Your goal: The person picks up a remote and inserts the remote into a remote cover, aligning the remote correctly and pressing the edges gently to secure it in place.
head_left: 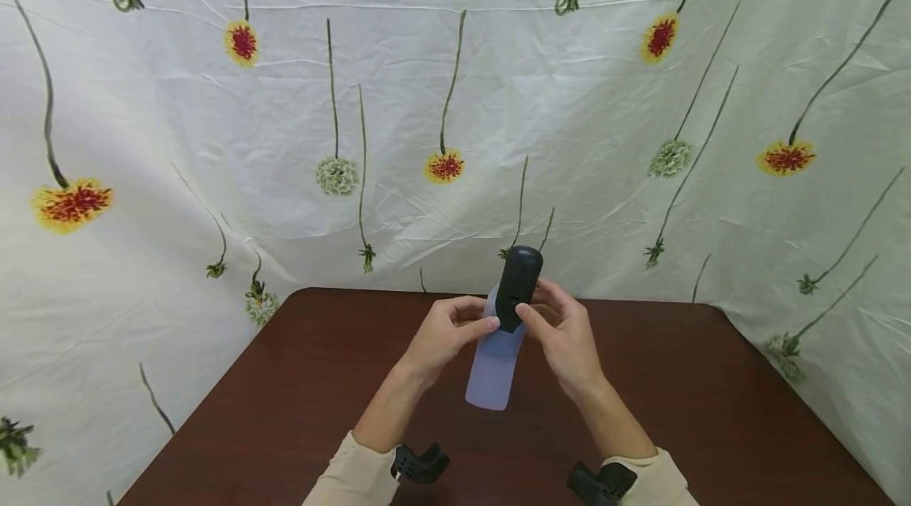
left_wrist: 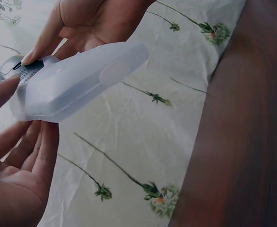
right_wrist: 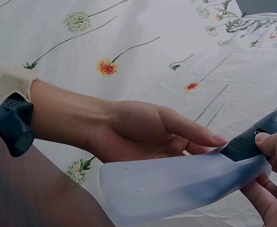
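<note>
A black remote control (head_left: pixel 520 278) with a rounded end stands partly inside a translucent whitish sleeve (head_left: pixel 491 376), its upper part bare. My left hand (head_left: pixel 443 336) pinches them from the left, thumb at the sleeve's opening and fingers behind. From the other side my right hand (head_left: pixel 565 338) holds them with its thumb on the remote's face. In the left wrist view, fine print and a small notch show on the remote, beside the mouth of the sleeve (left_wrist: pixel 77 85). The sleeve's lower end hangs loose and looks flat in the right wrist view.
Beneath the hands lies a dark reddish-brown table (head_left: pixel 320 379). A white cloth (head_left: pixel 398 79) printed with flowers hangs behind it and along both sides. Black wrist cameras (head_left: pixel 420 463) sit at both cuffs.
</note>
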A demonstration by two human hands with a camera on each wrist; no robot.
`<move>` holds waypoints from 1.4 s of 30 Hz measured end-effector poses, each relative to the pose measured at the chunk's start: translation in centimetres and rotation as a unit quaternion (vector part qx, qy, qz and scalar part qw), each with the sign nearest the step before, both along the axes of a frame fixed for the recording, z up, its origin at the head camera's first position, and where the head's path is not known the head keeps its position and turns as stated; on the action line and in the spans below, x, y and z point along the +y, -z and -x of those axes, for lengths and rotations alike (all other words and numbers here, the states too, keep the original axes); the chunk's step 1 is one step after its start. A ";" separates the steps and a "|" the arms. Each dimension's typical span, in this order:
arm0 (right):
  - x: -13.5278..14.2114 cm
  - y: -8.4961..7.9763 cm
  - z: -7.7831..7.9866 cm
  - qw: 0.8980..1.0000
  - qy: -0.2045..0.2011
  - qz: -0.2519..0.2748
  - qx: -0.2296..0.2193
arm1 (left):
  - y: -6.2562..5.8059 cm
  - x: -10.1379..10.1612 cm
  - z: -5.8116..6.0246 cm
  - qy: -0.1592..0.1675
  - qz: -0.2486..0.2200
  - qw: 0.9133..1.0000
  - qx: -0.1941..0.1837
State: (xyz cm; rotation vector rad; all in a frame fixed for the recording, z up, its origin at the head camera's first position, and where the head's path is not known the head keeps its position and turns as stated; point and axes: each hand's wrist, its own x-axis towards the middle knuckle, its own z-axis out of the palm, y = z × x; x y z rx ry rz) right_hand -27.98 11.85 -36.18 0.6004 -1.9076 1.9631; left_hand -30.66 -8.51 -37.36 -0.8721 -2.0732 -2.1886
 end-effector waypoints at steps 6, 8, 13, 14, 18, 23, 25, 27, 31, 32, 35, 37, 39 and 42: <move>-0.1 0.1 0.0 1.000 0.008 -0.025 0.004 | 0.3 0.1 0.0 0.004 -0.008 0.999 0.039; -0.1 0.2 0.0 0.999 0.018 -0.043 0.004 | 0.4 0.2 0.0 -0.001 -0.015 0.999 0.041; 0.1 0.2 0.0 0.997 0.034 -0.070 -0.008 | 0.4 0.7 -0.1 -0.003 -0.034 0.999 0.035; 0.2 0.2 0.0 0.997 0.035 -0.072 -0.011 | 0.4 0.8 -0.2 -0.003 -0.038 0.999 0.034; 0.3 0.3 0.2 0.996 0.033 -0.083 -0.010 | 0.5 1.0 -0.2 -0.007 -0.049 0.998 0.031; 0.6 0.1 0.1 0.996 0.020 -0.091 -0.017 | 0.5 1.1 -0.1 -0.013 -0.056 0.998 0.032; 0.8 -0.1 0.0 0.995 0.031 -0.093 -0.019 | 0.5 1.2 -0.2 -0.019 -0.061 0.997 0.034; 0.9 -0.4 -0.1 0.993 0.054 -0.101 -0.014 | 0.4 1.4 -0.3 -0.027 -0.068 0.997 0.036; 1.2 -0.6 -0.1 0.989 0.087 -0.118 0.001 | 0.1 1.6 -0.5 -0.032 -0.070 0.996 0.038; 1.3 -0.6 -0.1 0.988 0.082 -0.127 0.005 | 0.1 1.5 -0.5 -0.031 -0.068 0.997 0.037; 1.8 -0.6 0.1 0.989 0.036 -0.143 0.006 | 0.2 1.4 -0.5 -0.021 -0.061 0.997 0.037; 2.2 -0.7 0.3 0.991 -0.017 -0.134 -0.005 | 0.2 1.3 -0.5 -0.011 -0.060 0.997 0.040; 2.6 -0.7 0.4 0.992 -0.065 -0.110 -0.022 | 0.2 1.2 -0.6 0.001 -0.061 0.997 0.045; 3.2 -0.8 0.5 0.989 -0.114 -0.081 -0.039 | 0.2 1.2 -0.6 0.018 -0.063 0.997 0.050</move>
